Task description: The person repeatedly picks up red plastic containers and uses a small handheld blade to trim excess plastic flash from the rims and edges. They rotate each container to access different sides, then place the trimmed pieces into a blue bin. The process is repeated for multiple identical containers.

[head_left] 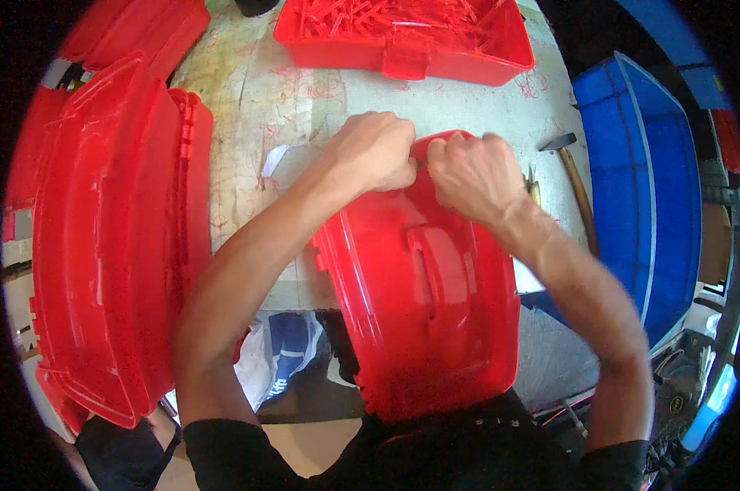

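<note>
A glossy red plastic toolbox lid [386, 278] lies lengthwise before me, its near end against my body. A raised handle [445, 274] runs along its middle, and notched hinge parts show on its left edge. My left hand [375, 153] is closed at the lid's far end, knuckles up. Beside it, my right hand [478, 173] is closed over the far rim. The two fists are a small gap apart. Their fingertips are curled under, so anything small between them is hidden.
Several red plastic cases [100, 245] stand at the left. An open red box [337, 56] of red plastic strips sits at the far side. On the right are a hammer [578, 184] and a blue crate [623, 188]. A white scrap [278, 159] and red shavings lie on the worktable [239, 106].
</note>
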{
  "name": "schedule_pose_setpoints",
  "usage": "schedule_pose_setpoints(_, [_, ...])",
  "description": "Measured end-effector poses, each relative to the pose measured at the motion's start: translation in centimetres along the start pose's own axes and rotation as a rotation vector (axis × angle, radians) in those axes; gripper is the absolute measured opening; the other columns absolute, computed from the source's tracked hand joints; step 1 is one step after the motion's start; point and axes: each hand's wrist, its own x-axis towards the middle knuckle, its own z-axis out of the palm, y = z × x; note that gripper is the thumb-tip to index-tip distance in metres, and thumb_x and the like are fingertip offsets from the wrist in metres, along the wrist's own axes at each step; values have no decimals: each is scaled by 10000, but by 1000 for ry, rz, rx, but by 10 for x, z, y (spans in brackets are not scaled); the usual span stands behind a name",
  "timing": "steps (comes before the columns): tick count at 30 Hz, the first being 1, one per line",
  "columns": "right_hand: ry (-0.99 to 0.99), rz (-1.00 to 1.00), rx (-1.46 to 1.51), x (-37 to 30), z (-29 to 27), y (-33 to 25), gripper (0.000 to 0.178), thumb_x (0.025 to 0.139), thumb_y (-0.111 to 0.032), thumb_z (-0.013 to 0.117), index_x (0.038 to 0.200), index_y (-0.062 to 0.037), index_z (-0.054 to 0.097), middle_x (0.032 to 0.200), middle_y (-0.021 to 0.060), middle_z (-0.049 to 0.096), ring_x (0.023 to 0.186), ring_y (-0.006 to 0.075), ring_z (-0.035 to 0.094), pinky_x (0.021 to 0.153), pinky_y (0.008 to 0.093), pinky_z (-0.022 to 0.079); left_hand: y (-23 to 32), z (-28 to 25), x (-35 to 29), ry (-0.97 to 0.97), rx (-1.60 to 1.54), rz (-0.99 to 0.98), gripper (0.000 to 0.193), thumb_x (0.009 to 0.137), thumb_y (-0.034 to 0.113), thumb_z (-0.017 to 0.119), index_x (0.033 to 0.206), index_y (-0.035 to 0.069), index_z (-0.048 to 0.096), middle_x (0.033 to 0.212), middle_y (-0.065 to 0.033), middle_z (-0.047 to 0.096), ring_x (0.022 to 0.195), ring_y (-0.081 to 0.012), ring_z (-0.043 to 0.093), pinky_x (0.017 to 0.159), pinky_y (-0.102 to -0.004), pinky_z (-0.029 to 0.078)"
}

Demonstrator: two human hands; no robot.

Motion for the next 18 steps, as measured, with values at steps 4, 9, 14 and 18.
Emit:
schedule_pose_setpoints(4, [-126, -193, -109, 19, -13, 7, 140, 813, -173, 664, 694, -164, 737, 722, 32, 734, 686, 192, 726, 570, 334, 545, -4, 1, 2, 46, -34, -4, 235, 703, 178, 676, 792, -37, 710, 829, -291, 666, 837, -451, 666, 762, -511, 541])
schedule_pose_setpoints(9, [-174, -202, -45, 24, -12, 13, 125, 808, -156, 661, 711, -125, 733, 721, 48, 731, 708, 218, 732, 608, 349, 564, -8, 0, 3, 57, -50, -22, 241, 707, 178, 667, 790, -45, 705, 823, -288, 667, 835, -444, 668, 756, -504, 542])
schedule_pose_setpoints(14, [-120, 221, 167, 12, 4, -3, 109, 765, -142, 629, 725, -91, 716, 719, 135, 717, 679, 280, 728, 587, 411, 569, -8, -2, 5, -8, -29, -38, 266, 729, 199, 661, 811, -50, 707, 840, -289, 673, 848, -441, 671, 786, -505, 536])
schedule_pose_setpoints(18, [-77, 213, 158, 12, 0, -5, 109, 771, -135, 628, 728, -101, 722, 715, 133, 717, 671, 270, 729, 580, 415, 569, -9, -2, 3, 27, -39, -23, 253, 728, 196, 659, 805, -39, 712, 849, -288, 675, 855, -444, 670, 788, -508, 534])
